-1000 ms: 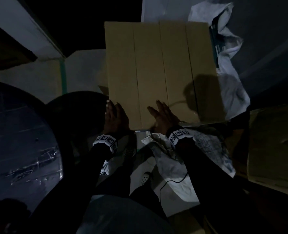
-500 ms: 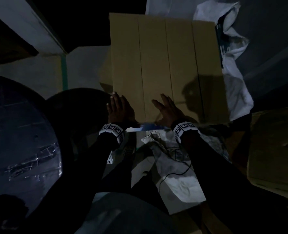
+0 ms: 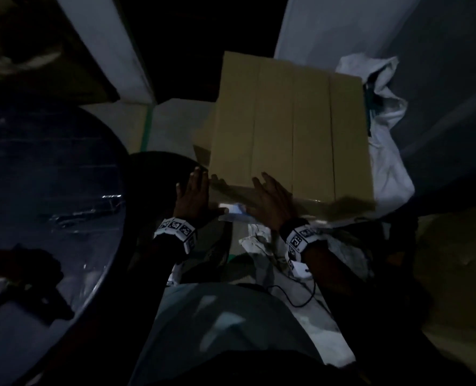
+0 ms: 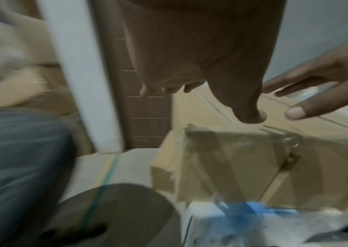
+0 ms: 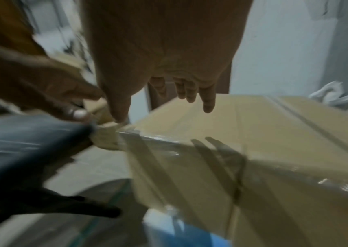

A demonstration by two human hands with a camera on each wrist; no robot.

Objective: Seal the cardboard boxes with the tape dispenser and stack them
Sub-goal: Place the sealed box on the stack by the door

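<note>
A closed cardboard box [image 3: 287, 129] stands in front of me, with clear tape strips running along its top and down its near face [image 5: 189, 175]. My left hand [image 3: 195, 190] is at the box's near left corner, its fingers straight and its thumb [image 4: 249, 115] just above the top edge. My right hand [image 3: 273, 201] hovers over the near edge with its fingers [image 5: 208, 103] spread and holds nothing; their shadow falls on the front face. No tape dispenser is visible.
A dark round glass table [image 3: 50, 190] fills the left, with a dim dark object [image 3: 30, 288] on it. A round dark stool [image 3: 158, 174] sits by the box. White crumpled bags [image 3: 384, 151] lie to the right, more cardboard [image 3: 454, 274] further right. A blue-and-white package [image 4: 242, 219] lies under the box.
Both hands have drawn back from lying flat on the box top to its near edge. The left hand has slid out to the left corner.
</note>
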